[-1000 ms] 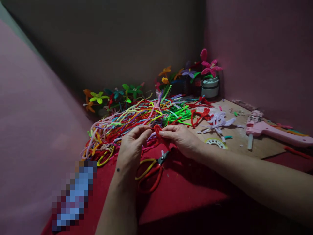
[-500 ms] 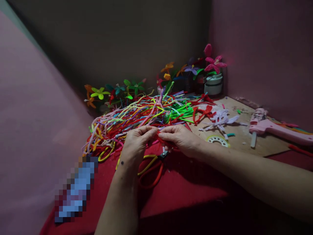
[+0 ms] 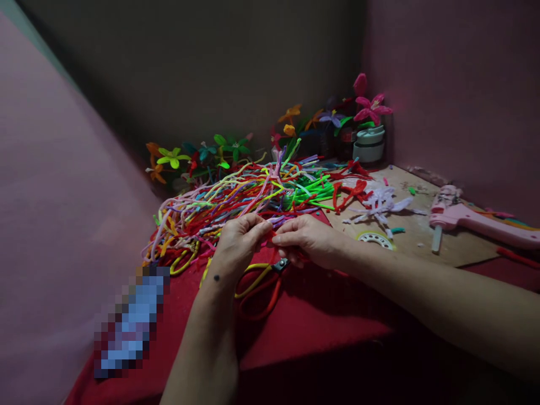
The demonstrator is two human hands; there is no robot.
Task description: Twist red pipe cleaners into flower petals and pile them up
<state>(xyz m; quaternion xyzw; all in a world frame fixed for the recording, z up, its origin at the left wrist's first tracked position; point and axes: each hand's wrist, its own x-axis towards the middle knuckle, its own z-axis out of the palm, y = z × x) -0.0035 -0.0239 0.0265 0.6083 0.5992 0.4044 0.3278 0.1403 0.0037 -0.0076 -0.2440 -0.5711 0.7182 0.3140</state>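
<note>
My left hand and my right hand meet fingertip to fingertip over the red cloth. Between them is a red pipe cleaner, pinched at both sides and mostly hidden by my fingers. Scissors with one yellow and one red handle loop lie on the cloth just under my hands. Behind my fingers spreads a big heap of many-coloured pipe cleaners, with a bright green bundle at its right.
On a brown board at right lie a pink glue gun, a tape roll and twisted white pipe cleaners. Pipe-cleaner flowers line the back, near a pale round container. A blurred blue item lies at left.
My hands stay pinched on the red pipe cleaner and have shifted only slightly. The fingers of my right hand have moved a little. The other things lie as before.
</note>
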